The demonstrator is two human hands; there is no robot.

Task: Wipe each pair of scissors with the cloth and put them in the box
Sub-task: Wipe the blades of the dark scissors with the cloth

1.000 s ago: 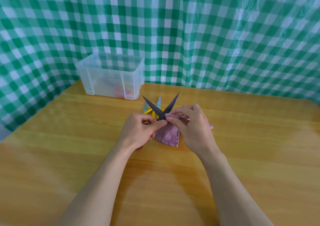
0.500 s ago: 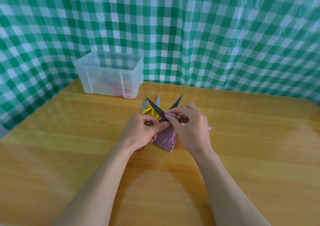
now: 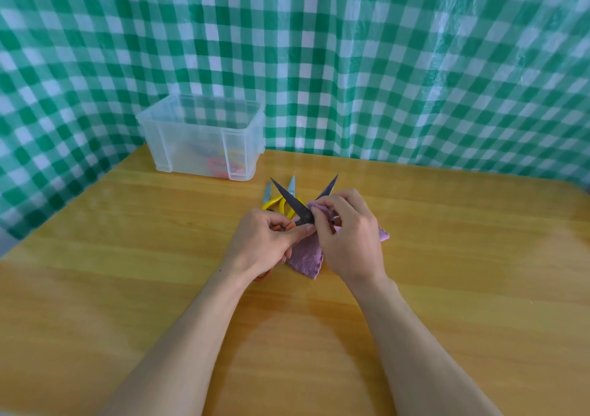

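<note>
**Hands wiping open scissors over a wooden desk**

The left hand (image 3: 268, 243) grips the orange handles of dark-bladed scissors (image 3: 292, 203), blades spread in a V. The right hand (image 3: 348, 240) pinches a purple cloth (image 3: 306, 257) around the right blade. Yellow-handled scissors (image 3: 281, 200) lie just behind on the desk (image 3: 127, 256). A clear box (image 3: 198, 137) stands at the back left.

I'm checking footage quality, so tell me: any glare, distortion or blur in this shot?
Head view: the wide lens bows the checked curtain toward the edges; pale glare streaks its upper right; the table shows sheen and arm shadows; the dark-bladed scissors and cloth look sharp.
</note>
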